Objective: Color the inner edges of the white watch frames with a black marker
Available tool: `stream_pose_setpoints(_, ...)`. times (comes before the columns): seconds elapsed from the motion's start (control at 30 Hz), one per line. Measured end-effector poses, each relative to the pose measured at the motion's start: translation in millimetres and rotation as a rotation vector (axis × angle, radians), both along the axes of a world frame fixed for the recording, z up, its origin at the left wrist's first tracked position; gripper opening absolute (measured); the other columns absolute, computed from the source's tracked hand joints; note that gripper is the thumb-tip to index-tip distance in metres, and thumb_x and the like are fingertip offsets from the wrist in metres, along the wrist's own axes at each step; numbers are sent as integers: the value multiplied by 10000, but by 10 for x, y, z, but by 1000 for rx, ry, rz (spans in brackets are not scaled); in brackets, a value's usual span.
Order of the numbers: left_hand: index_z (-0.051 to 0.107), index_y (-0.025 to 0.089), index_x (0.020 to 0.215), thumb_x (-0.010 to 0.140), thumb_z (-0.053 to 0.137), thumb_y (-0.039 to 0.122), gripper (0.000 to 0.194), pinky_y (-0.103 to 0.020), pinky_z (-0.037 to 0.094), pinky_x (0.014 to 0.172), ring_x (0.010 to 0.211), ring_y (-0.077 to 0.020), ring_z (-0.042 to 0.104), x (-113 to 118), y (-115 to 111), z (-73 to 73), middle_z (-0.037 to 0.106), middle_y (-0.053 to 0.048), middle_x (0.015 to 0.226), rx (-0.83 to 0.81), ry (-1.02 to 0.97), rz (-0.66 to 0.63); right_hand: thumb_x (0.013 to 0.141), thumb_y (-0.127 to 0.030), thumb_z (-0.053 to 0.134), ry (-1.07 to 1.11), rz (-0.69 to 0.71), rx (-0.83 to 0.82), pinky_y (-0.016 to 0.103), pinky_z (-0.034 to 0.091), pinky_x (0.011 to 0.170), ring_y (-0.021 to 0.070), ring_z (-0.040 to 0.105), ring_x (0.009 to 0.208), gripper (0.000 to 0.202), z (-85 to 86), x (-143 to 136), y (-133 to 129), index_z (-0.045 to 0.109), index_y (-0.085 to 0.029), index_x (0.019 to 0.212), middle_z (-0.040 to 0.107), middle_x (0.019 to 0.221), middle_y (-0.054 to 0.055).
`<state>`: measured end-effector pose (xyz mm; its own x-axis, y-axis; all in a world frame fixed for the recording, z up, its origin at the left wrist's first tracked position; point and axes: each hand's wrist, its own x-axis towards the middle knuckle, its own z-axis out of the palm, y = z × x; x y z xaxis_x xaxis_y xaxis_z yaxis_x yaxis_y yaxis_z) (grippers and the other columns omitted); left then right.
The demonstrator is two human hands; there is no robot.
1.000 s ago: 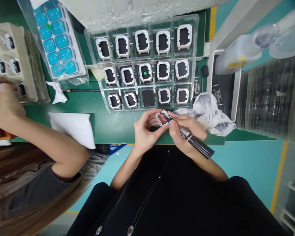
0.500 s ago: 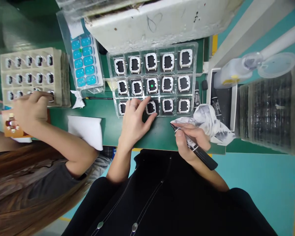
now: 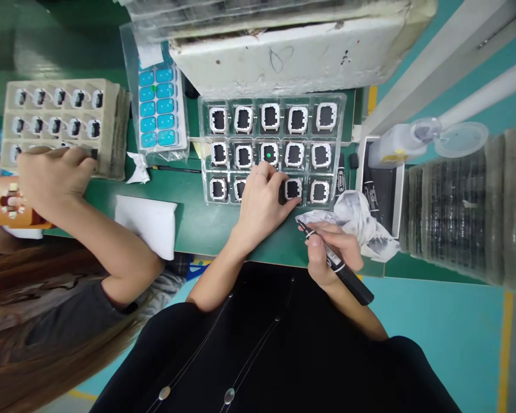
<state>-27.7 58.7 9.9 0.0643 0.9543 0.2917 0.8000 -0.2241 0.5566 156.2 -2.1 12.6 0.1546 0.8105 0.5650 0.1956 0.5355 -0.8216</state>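
A clear plastic tray (image 3: 202, 172) holds three rows of white square frames with black centres; a green dot marks one frame (image 3: 269, 155) in the middle row. My left hand (image 3: 264, 201) is over the front row, thumb and fingers apart around a white frame (image 3: 293, 188), fourth from the left. It covers part of the tray's front row. In my right hand (image 3: 331, 249) is an uncapped black marker (image 3: 348, 281), its tip pointing up and left, in front of the tray and off the frames.
Right of the tray lie a crumpled stained cloth (image 3: 355, 221), a white box (image 3: 399, 201) with a marker, and stacked trays (image 3: 451, 212). At left are blue parts (image 3: 157, 109), a white cloth (image 3: 148, 223) and another person's hand (image 3: 55, 175) over a beige tray (image 3: 105, 123).
My left hand has moved right along the front row, from the third frame to the fourth. My right hand still holds the marker near the same place. The view has shifted slightly.
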Motion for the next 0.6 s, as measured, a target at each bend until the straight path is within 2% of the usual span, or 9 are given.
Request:
stream_pose_setpoints(0.13,777,214,1299,963,906,308,372,-503,633,978,1129,-344,713,-38,-28,120,695,-125,1210,144,19,-41,1037,-233,803,50,12,14,457,783,717,274,885,796,167,-46,36,-21,686,-285,1145,804,860,-24)
stream_pose_setpoints(0.2,759,235,1335,978,893,336,395,-466,669,943,1091,-307,756,-88,-97,187,736,-120,1262,171,-49,-46,1026,-224,814,95,0,49,466,780,708,268,866,754,187,-65,47,-20,701,-281,1163,795,850,-30)
stream_pose_setpoints(0.27,719,260,1364,974,905,351,442,-401,704,883,970,-237,796,-143,-207,222,785,-82,1246,110,-203,-35,1020,-232,818,131,-22,78,472,773,679,269,851,713,197,-80,49,-12,709,-281,1177,788,842,-31)
stream_pose_setpoints(0.33,662,270,1326,961,934,368,465,-326,718,800,853,-183,813,-166,-343,212,822,-38,1146,-5,-440,-9,1025,-253,815,142,-37,70,468,761,647,272,846,697,197,-91,41,3,707,-285,1186,787,842,-29)
stream_pose_setpoints(0.4,600,274,1236,954,965,396,477,-258,705,725,813,-158,827,-131,-479,168,833,-18,1072,-126,-689,17,1043,-285,803,127,-38,50,455,744,612,275,844,684,186,-98,25,20,692,-297,1191,770,815,-39)
stream_pose_setpoints(0.47,564,284,1232,952,990,427,529,-222,695,682,775,-137,826,-41,-585,115,834,-8,1074,-234,-881,13,1062,-325,793,95,-46,49,454,739,597,277,842,675,177,-98,10,32,672,-308,1190,746,783,-54)
stream_pose_setpoints(0.53,591,296,1336,961,997,447,573,-223,712,695,753,-127,827,71,-652,66,825,2,1085,-321,-997,-8,1073,-349,795,67,-52,47,471,759,632,280,854,695,182,-85,5,34,656,-313,1185,747,784,-60)
stream_pose_setpoints(0.6,653,286,1424,960,1005,451,605,-253,751,780,842,-157,866,168,-687,28,833,-20,1120,-367,-1064,-13,1082,-333,794,47,-41,-5,507,795,727,295,893,792,172,-57,16,23,650,-308,1174,785,831,-45)
